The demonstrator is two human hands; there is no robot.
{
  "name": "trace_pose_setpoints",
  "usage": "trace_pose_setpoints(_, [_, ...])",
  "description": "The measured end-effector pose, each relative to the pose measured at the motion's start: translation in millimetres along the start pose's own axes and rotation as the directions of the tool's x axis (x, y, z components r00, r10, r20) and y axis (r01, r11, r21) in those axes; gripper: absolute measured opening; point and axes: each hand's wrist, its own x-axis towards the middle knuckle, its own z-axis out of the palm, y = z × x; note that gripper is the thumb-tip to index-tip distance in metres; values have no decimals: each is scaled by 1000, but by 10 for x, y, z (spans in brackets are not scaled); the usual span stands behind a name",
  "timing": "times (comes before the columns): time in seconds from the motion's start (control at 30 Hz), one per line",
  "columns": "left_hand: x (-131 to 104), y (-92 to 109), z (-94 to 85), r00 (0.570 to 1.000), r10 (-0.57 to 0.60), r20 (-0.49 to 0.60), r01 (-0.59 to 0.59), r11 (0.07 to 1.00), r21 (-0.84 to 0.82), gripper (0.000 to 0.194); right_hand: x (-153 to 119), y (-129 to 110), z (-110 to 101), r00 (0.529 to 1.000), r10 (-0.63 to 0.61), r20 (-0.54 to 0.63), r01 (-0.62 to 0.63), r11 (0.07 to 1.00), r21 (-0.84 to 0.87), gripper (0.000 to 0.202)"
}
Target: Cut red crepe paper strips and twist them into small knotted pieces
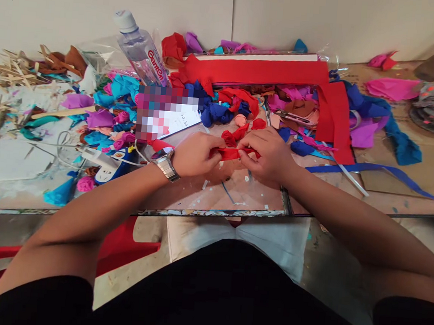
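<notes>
Between my two hands a red strip (229, 154) is stretched, near the front middle of the table. My left hand (198, 153), with a metal watch at the wrist, pinches its left end. The right end is held in the closed fingers of my right hand (265, 154). Just behind the hands lie crumpled red pieces (238, 134) and a small peach one (240, 120). A long red sheet (254, 71) lies further back, with a folded part (336, 119) hanging down to the right. A pink cutter (295, 118) rests on scraps behind my right hand.
A leaning water bottle (141, 51) and a lit phone (177, 122) are at the back left. A power strip (107, 171) with a white cable lies left of my watch. Wooden sticks (16, 69) are piled far left. A blue strip (382, 169) lies right, near the table edge (213, 213).
</notes>
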Motion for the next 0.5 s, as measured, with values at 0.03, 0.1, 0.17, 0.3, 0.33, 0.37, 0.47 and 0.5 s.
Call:
trace_pose_setpoints(0.03, [2,-10,2,999,-34,-11,34,999,36,25,-1,8,-4,1000,15,-4,-15,1000,-3,7])
trace_pose_setpoints(0.1, [5,-34,5,995,-91,-36,95,989,116,26,-6,22,-8,999,51,-18,-51,999,-11,7])
trace_pose_setpoints(0.17, [7,-63,1,990,-130,-48,137,971,197,28,-12,35,-7,996,78,-36,-79,997,-17,7])
trace_pose_setpoints(0.3, [21,-111,-35,977,-214,-4,205,926,316,35,-17,58,-10,992,113,-56,-115,993,-29,3])
trace_pose_setpoints(0.33, [27,-119,-47,969,-245,4,230,914,335,35,-16,63,-13,991,121,-60,-123,992,-34,3])
trace_pose_setpoints(0.37, [34,-128,-59,961,-276,8,256,901,350,36,-13,69,-17,990,124,-64,-127,991,-38,3])
trace_pose_setpoints(0.47, [56,-156,-95,937,-349,18,312,859,406,38,-5,88,-23,990,116,-79,-119,992,-40,3])
trace_pose_setpoints(0.5, [63,-167,-107,930,-366,32,317,845,432,39,-3,93,-22,990,113,-79,-116,992,-39,3])
